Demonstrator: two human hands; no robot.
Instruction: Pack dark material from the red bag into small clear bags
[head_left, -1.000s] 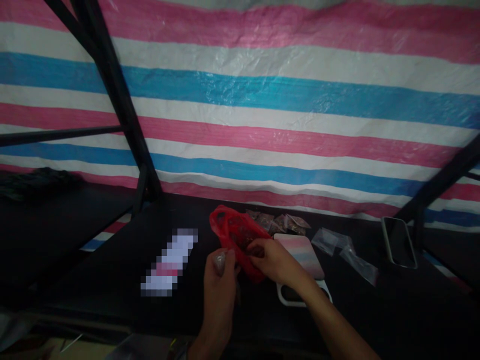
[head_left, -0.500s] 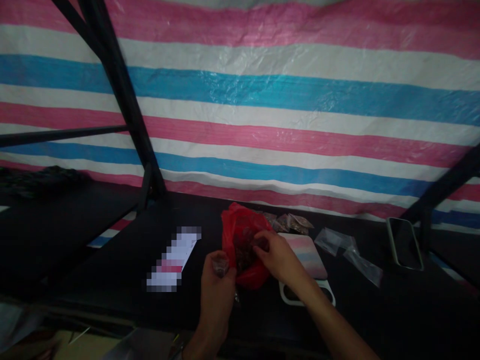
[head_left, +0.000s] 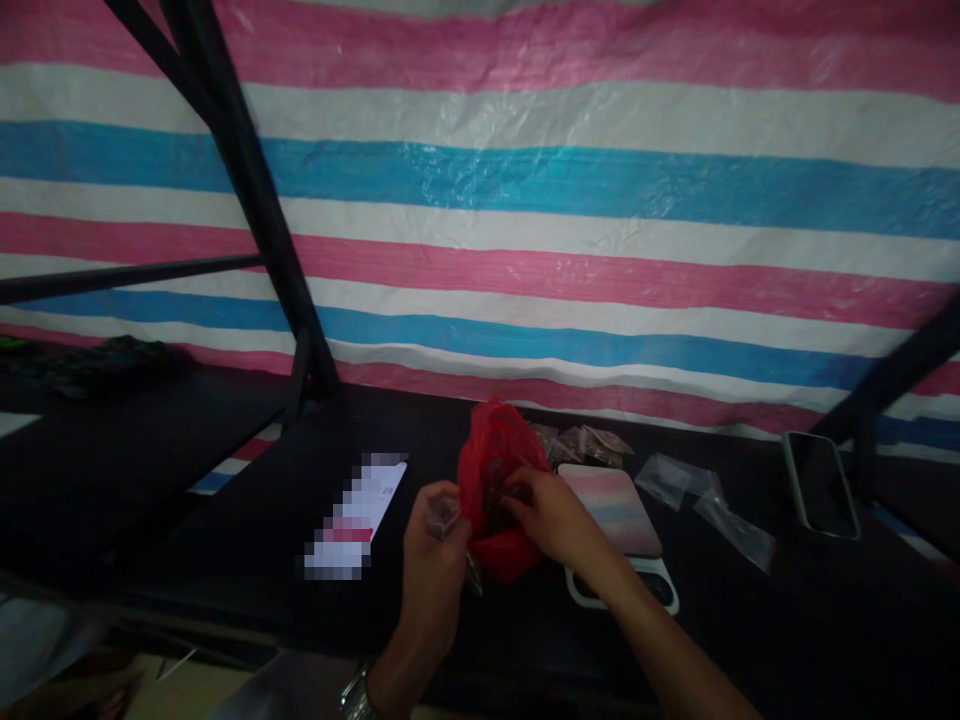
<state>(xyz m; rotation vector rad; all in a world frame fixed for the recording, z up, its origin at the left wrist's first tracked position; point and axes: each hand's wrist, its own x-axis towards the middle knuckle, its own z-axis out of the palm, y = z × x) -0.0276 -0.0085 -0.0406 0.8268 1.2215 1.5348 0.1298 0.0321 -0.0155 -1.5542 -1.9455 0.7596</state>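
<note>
A red plastic bag (head_left: 496, 448) with dark contents stands on the black table (head_left: 262, 520) in front of me. My right hand (head_left: 541, 512) reaches into the bag's mouth, fingers pinched on its contents. My left hand (head_left: 433, 548) is closed around a small clear plastic pouch (head_left: 444, 514), held just left of the bag. Behind the bag lie several small filled pouches (head_left: 581, 443).
A small scale (head_left: 622, 525) with a striped pink-and-blue platform sits right of the bag. Empty clear pouches (head_left: 705, 500) and a phone (head_left: 821, 485) lie farther right. A blurred paper label (head_left: 352, 520) is to the left. A striped tarp (head_left: 525, 200) and black metal posts (head_left: 247, 190) stand behind.
The red bag has been pulled more upright and bunched. My right hand has pushed deeper into its mouth. The left hand stays beside it with the clear pouch.
</note>
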